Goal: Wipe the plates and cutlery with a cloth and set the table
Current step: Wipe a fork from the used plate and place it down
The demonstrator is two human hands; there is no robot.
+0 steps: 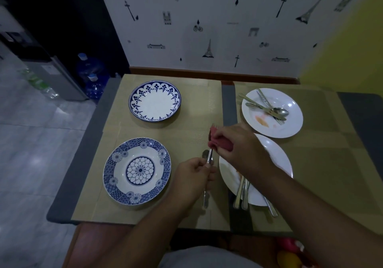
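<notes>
Step in hand: wiping fork point(209, 157). My left hand point(192, 176): fingers curled tight round handle, fork held over mat point(186, 135), between near blue plate point(116, 172) and near white plate point(228, 176). My right hand point(238, 143): fingers closed narrow, pinching red cloth point(221, 143) round fork's upper end; tines poke past cloth. Outstanding, by my reckoning: far white plate point(290, 122), smeared, and spare cutlery point(267, 108) on it. Next move calls for laying fork beside blue plate, then taking another piece.

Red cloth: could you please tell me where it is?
Head view, mid-table: the right hand grips the cloth around a fork, by the near white plate's rim.
</notes>
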